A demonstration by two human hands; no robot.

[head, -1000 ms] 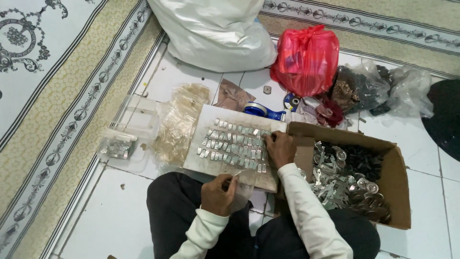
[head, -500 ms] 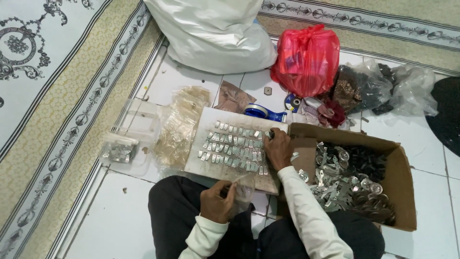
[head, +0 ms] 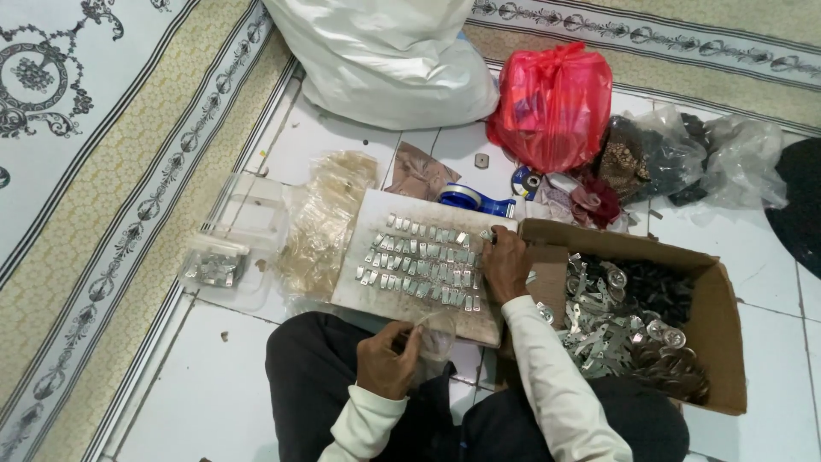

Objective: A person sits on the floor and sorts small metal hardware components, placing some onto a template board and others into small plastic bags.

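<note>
I sit on a tiled floor with a white board (head: 359,287) across my lap. Rows of small silver metal clips (head: 423,261) lie on it. My right hand (head: 506,263) rests at the board's right edge, fingers closed on a clip at the end of the top row. My left hand (head: 389,359) is over my lap at the board's near edge, pinching a small clear plastic bag (head: 434,335).
A cardboard box (head: 723,334) of loose metal parts sits at my right. A stack of clear bags (head: 325,222) and a plastic tray (head: 224,257) lie left of the board. Behind are a blue tape dispenser (head: 475,199), red bag (head: 552,103), white sack (head: 385,60) and dark bags (head: 676,158). Patterned carpet (head: 103,171) runs along the left.
My left hand has dropped a little toward my lap with the clear bag. My right hand stays at the right end of the clip rows.
</note>
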